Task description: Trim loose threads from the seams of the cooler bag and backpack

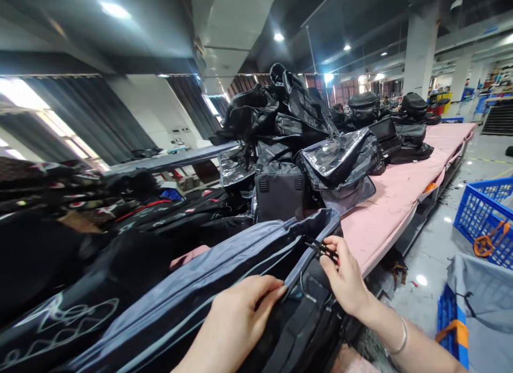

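Observation:
In front of me lies a long black bag [294,325], its mouth gaping and its inside edged with grey-blue lining [180,274]. My left hand [240,314] pinches the bag's grey edge between thumb and fingers. Farther along the same edge, my right hand [342,274] is closed around small black thread snips [320,248], whose blades point left over the bag's opening. A bit of red shows on the snips near the palm. The handle is mostly hidden by my fingers.
Black backpacks [296,116] are heaped on the pink-covered table [401,196]. More dark bags [120,245] lie at the left. On the floor to the right stand a blue crate [481,207] and a grey-lined blue bin [481,303] with orange straps.

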`<action>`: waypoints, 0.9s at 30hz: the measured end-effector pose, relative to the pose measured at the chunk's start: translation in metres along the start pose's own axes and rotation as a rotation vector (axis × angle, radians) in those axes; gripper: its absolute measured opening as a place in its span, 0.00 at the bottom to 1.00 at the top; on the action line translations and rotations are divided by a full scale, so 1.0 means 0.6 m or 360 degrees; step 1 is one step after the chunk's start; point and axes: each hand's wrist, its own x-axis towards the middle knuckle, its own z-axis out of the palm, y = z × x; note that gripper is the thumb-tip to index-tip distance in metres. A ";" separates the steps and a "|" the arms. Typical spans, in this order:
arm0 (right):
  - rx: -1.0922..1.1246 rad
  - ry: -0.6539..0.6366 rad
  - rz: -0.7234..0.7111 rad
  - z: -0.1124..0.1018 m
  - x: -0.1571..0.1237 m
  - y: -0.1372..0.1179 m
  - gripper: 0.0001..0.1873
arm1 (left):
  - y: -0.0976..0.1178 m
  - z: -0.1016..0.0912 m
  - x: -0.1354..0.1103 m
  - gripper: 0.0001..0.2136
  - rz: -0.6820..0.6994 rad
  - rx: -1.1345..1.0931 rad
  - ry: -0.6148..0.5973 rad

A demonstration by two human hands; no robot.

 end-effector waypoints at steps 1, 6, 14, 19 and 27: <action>-0.0005 0.0024 -0.0022 -0.008 -0.013 -0.001 0.13 | 0.000 0.004 0.000 0.09 0.0108 0.0083 0.0021; -0.0057 -0.0016 -0.0194 -0.036 -0.064 -0.005 0.11 | -0.013 0.025 0.008 0.09 0.0558 0.0349 0.0214; -0.0103 -0.0008 -0.0462 -0.030 -0.075 0.006 0.10 | -0.013 0.021 0.015 0.07 0.0631 0.0086 0.0340; -0.0073 0.0046 -0.0544 -0.026 -0.071 0.005 0.08 | -0.011 0.015 0.009 0.07 0.0758 0.0077 0.0236; -0.0095 0.0051 -0.0506 -0.029 -0.072 0.007 0.08 | 0.006 0.030 0.012 0.13 0.1231 0.0652 0.0361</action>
